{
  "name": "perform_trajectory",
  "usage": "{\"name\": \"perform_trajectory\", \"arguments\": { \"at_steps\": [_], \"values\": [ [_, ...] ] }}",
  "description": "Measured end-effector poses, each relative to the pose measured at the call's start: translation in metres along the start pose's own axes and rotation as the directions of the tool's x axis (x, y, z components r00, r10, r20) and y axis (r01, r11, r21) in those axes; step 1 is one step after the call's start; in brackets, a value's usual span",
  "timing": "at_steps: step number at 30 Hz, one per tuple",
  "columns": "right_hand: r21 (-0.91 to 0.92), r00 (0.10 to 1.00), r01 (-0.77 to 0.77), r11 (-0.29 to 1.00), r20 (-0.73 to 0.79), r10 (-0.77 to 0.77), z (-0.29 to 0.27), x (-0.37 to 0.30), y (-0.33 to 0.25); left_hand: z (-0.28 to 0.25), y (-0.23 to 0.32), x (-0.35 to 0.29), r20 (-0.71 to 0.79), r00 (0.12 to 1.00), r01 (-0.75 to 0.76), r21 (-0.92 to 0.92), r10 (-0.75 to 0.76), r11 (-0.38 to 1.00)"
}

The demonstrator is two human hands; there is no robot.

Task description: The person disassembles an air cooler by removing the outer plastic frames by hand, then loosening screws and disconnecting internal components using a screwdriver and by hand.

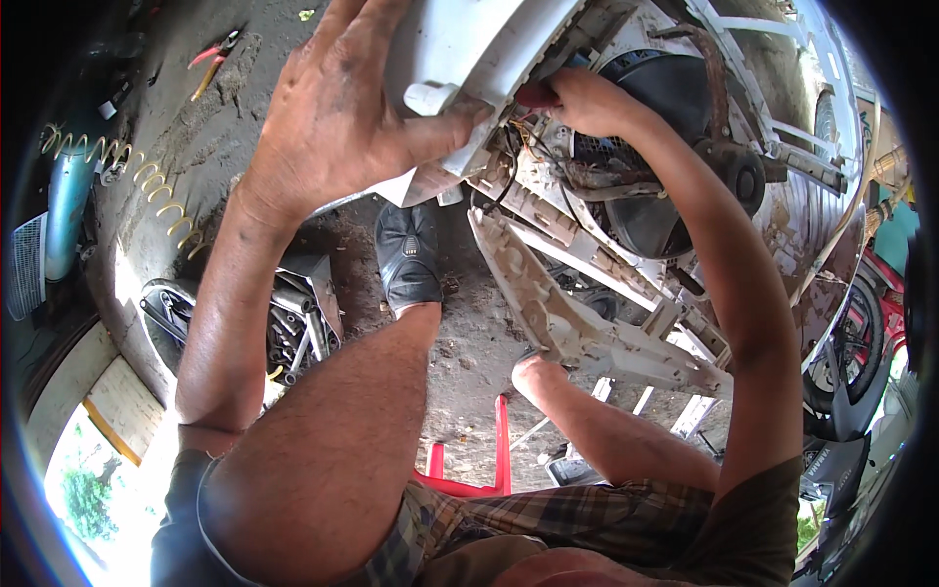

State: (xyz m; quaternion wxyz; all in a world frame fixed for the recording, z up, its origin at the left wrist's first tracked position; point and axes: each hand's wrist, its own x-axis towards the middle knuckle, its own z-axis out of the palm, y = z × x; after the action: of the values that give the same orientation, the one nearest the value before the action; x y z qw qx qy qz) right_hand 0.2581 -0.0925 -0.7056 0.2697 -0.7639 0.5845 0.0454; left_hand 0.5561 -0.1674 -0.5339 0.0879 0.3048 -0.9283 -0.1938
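Note:
My left hand (337, 122) grips the edge of a large white plastic panel (465, 49) at the top. Its thumb presses across the inner edge; its other fingertips run out of the picture. Farther right, my right hand (587, 101) reaches in beside the panel with closed fingers. They are round a dark red piece (536, 95), which could be a handle; the panel and my fingers hide most of it. Thin wires (528, 137) hang just below that hand. Around it is a partly dismantled machine with a large black round part (650, 210).
A dirty white trim piece (548, 303) slants below the machine. Left on the floor are a box of metal tools (303, 328), red-handled pliers (212, 64), a coiled hose (161, 186) and a blue cylinder (68, 210). A red plastic frame (501, 445) is between my legs; a motorcycle (846, 362) stands right.

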Motion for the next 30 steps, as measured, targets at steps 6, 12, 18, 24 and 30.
{"name": "perform_trajectory", "arguments": {
  "at_steps": [6, 12, 18, 24, 30],
  "values": [
    [0.409, 0.924, -0.351, 0.842, 0.297, 0.241, 0.011, 0.017, -0.007, 0.008, -0.018, -0.002, -0.012, 0.999, -0.032, 0.071, 0.033, 0.997],
    [0.564, 0.944, -0.325, 0.759, 0.239, 0.226, 0.032, 0.023, -0.001, 0.006, -0.013, -0.005, -0.022, 0.999, -0.029, 0.066, 0.031, 0.997],
    [0.499, 0.926, -0.377, 0.78, 0.189, 0.327, 0.036, 0.026, -0.009, -0.002, 0.007, -0.005, 0.016, 0.998, 0.056, 0.03, -0.056, 0.998],
    [0.459, 0.897, -0.442, 0.77, 0.212, 0.389, 0.04, 0.026, -0.011, 0.0, 0.009, -0.006, -0.016, 1.0, 0.003, 0.024, -0.003, 1.0],
    [0.467, 0.908, -0.412, 0.782, 0.142, 0.394, 0.04, 0.029, -0.019, -0.002, 0.007, -0.008, -0.043, 0.999, -0.003, 0.005, 0.003, 1.0]
  ]
}}
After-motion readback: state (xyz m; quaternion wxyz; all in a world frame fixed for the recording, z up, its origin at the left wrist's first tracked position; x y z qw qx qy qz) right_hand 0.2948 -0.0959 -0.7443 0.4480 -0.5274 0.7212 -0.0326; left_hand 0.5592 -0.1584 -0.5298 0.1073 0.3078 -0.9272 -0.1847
